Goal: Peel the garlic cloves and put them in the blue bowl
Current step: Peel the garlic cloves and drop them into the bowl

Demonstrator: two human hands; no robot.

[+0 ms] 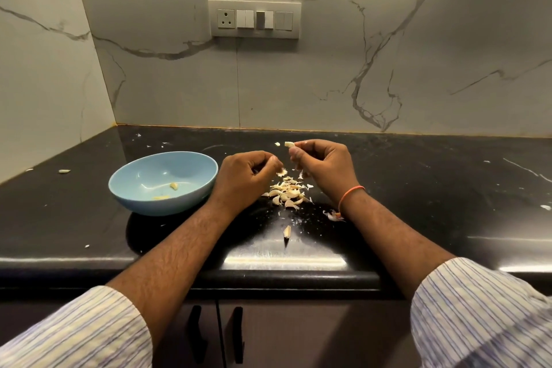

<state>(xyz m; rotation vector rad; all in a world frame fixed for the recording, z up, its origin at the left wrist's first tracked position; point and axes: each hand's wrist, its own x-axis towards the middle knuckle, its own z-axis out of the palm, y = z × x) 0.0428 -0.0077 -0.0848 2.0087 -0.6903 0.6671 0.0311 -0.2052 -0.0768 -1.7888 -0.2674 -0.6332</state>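
The blue bowl (140, 185) sits on the black counter at the left and holds two peeled cloves (173, 186). My right hand (324, 166) pinches a pale garlic clove (289, 144) at its fingertips, above a heap of garlic cloves and skins (287, 192). My left hand (249, 178) hovers just right of the bowl with fingers curled; whether it holds a scrap of skin is hidden. One unpeeled clove (287, 231) lies alone nearer the counter's front edge.
A stray clove (64, 171) lies far left on the black counter (418, 203). Bits of skin are scattered about, some by my right wrist (333, 215). The marble wall carries a switch panel (254, 19). Cabinet doors hang below the counter's front edge.
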